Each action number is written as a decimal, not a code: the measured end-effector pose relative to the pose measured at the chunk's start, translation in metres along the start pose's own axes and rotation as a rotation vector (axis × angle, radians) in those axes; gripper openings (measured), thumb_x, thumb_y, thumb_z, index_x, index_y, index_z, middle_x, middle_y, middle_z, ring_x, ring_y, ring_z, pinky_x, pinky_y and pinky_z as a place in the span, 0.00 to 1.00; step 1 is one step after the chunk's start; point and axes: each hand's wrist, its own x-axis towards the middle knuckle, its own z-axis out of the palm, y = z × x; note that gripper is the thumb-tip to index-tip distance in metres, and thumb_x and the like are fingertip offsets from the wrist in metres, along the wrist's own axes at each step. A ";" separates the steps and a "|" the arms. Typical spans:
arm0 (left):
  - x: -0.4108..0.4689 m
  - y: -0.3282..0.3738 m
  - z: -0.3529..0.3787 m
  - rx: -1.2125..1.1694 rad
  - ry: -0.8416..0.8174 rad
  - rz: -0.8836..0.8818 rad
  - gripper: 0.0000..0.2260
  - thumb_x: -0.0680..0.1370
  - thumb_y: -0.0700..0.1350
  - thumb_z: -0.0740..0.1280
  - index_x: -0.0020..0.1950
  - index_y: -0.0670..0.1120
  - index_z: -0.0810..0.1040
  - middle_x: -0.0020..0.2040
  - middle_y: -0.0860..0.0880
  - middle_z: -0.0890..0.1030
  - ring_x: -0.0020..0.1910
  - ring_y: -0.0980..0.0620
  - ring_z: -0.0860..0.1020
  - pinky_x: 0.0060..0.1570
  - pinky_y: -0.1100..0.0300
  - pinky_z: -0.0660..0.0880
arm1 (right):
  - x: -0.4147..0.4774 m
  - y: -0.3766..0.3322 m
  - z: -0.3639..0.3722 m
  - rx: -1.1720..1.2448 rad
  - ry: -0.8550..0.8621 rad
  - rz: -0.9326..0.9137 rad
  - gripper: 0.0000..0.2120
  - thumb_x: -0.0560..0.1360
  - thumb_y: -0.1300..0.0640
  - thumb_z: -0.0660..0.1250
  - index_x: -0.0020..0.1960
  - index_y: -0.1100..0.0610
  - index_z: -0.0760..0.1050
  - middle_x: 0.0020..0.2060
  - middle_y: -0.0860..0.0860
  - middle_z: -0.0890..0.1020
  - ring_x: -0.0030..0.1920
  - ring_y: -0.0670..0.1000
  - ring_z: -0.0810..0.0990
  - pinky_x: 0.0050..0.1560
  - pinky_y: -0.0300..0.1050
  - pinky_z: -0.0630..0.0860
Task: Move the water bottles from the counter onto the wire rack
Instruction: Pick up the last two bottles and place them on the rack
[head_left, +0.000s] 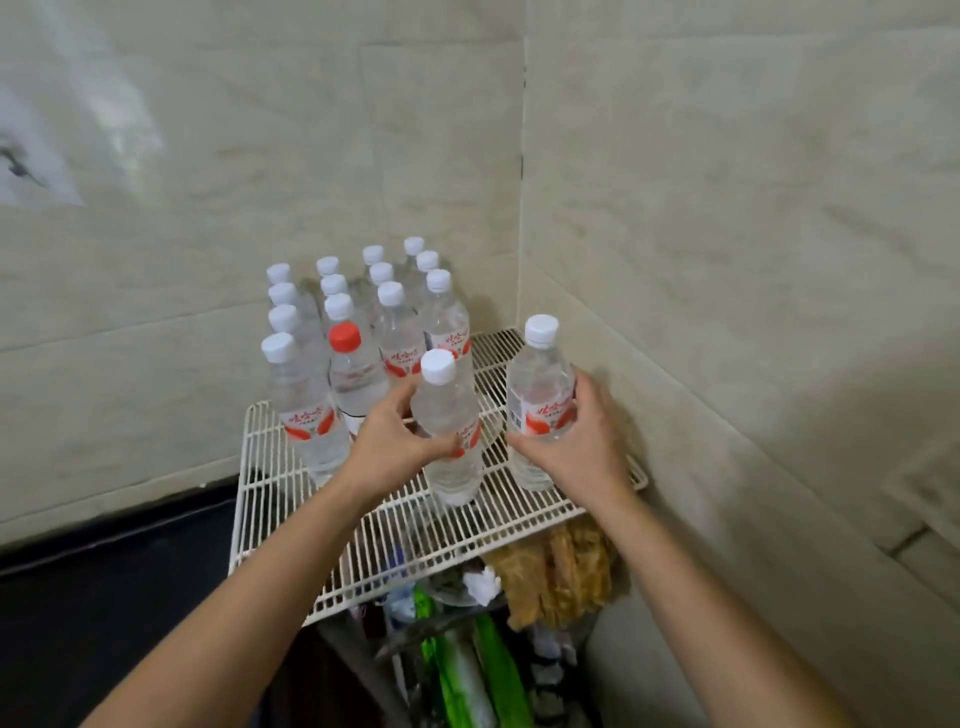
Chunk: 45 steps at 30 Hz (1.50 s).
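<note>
Your view is a corner of beige tiled wall (727, 208) with thin dark grout lines and a pale smear at upper left. A dark desk (104, 597) runs along the wall at lower left.

The white wire rack (270, 467) sits in the corner, its top shelf tilted in this view.

The bottle cluster (395, 332) stands upright on the rack's back-left part, in tight rows, all clear with white caps. One red-cap bottle (353, 374) is in the front row, touching its neighbours.

Your left hand (387, 447) grips the left bottle (449, 415) round its label band, thumb in front. It is upright, with its base at the rack wires just in front of the cluster.

Your right hand (582, 441) wraps the right bottle (540, 384) from the right side. It is also upright on the rack, near the right edge and apart from the cluster.

The labels are white bands with red swashes and red Chinese script, too soft to read. The right bottle's label shows a barcode (514, 421).

Under the shelf are green packets (498, 670), a brown bag (556, 577) and crumpled white paper (483, 584).
</note>
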 end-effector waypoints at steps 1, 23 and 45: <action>0.003 0.000 0.003 -0.004 0.002 -0.014 0.36 0.63 0.42 0.80 0.70 0.50 0.74 0.62 0.51 0.82 0.61 0.50 0.80 0.65 0.43 0.76 | 0.006 0.005 0.003 -0.008 -0.046 0.000 0.45 0.58 0.42 0.83 0.69 0.37 0.63 0.58 0.40 0.74 0.57 0.44 0.75 0.57 0.46 0.75; 0.052 0.060 -0.038 0.622 -0.009 0.390 0.11 0.73 0.52 0.77 0.50 0.48 0.84 0.39 0.53 0.83 0.38 0.55 0.79 0.37 0.60 0.75 | 0.077 -0.050 0.001 -0.137 -0.142 -0.311 0.21 0.80 0.35 0.57 0.55 0.51 0.77 0.45 0.41 0.73 0.44 0.40 0.74 0.43 0.31 0.66; 0.097 0.037 -0.067 0.728 0.101 0.257 0.17 0.75 0.55 0.74 0.62 0.55 0.80 0.42 0.63 0.76 0.34 0.68 0.75 0.35 0.70 0.65 | 0.133 -0.069 0.065 -0.037 -0.286 -0.295 0.16 0.80 0.43 0.67 0.58 0.54 0.80 0.51 0.50 0.78 0.54 0.51 0.75 0.52 0.43 0.67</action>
